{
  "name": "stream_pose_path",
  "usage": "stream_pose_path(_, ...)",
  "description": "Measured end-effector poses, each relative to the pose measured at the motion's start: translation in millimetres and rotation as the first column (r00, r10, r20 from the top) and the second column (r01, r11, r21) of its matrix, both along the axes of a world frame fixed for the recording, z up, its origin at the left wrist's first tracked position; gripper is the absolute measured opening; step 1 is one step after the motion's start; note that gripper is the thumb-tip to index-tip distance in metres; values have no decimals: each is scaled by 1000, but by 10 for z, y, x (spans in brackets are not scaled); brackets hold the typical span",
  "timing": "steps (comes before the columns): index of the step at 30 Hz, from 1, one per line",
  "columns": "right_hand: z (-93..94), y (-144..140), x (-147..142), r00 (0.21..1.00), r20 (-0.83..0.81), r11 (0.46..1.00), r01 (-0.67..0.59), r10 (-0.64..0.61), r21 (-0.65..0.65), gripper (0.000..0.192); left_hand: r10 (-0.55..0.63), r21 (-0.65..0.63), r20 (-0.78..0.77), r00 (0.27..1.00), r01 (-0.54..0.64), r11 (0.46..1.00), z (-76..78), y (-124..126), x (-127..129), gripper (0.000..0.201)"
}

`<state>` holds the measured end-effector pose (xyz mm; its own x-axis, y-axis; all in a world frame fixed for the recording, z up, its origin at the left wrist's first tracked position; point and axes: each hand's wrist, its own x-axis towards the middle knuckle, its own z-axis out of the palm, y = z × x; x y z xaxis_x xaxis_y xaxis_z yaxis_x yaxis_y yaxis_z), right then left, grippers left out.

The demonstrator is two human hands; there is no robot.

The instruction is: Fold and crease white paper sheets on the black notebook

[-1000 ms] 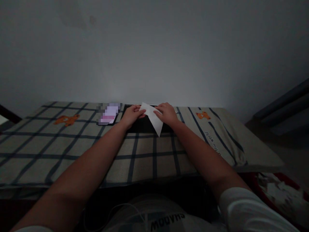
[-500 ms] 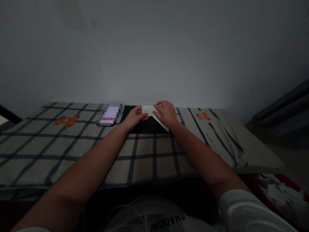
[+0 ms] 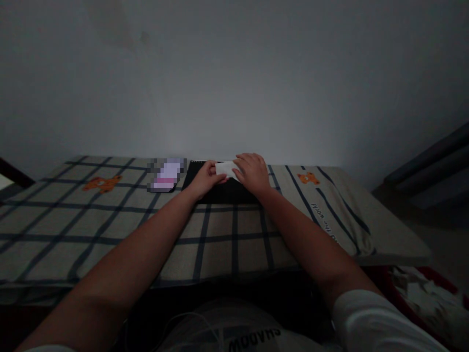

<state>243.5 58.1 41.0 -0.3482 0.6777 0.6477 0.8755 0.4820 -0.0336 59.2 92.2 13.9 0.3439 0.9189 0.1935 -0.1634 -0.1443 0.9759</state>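
Observation:
Between my two hands is a folded piece of white paper [image 3: 226,169], held just above a flat black pad [image 3: 234,191] with a row of small white marks along its far left edge. The fingers and thumb of my left hand [image 3: 207,179] pinch the paper's left end. At its right end, my right hand [image 3: 252,172] grips the paper between thumb and fingers, hiding part of it. A phone [image 3: 166,175] with a lit, blurred-out screen lies left of the pad.
A checked cloth [image 3: 124,220] with orange bear prints covers the table, which stands against a pale wall [image 3: 234,88]. Below the table's right end, a red container [image 3: 432,276] holds crumpled white pieces. Dark folded fabric [image 3: 439,166] hangs at the far right.
The paper's long pointed flap, which stretched down to the right below my right hand, no longer shows. Both hands stay in nearly the same place.

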Motion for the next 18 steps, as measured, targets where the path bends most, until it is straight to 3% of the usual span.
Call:
stream_pose_path(4, 49, -66, -32, 1000, 0, 997, 29, -30, 77, 27, 13, 91, -84, 996, -6, 996, 5, -5, -2, 53)
stream_pose_path(8, 76, -96, -50, 999, 35, 996, 20, -23, 91, 30, 103, 295, -238, 966, -29, 955, 21, -22, -45, 55)
stream_pose_path(14, 55, -60, -50, 998, 41, 998, -52, 51, 35, 29, 289, 529, -508, 811, 29, 848, 114, -115, -115, 42)
stream_pose_path(18, 43, -52, -54, 997, 52, 998, -60, 60, -4, 30, 389, 601, -516, 763, -1, 799, 162, -144, -137, 53)
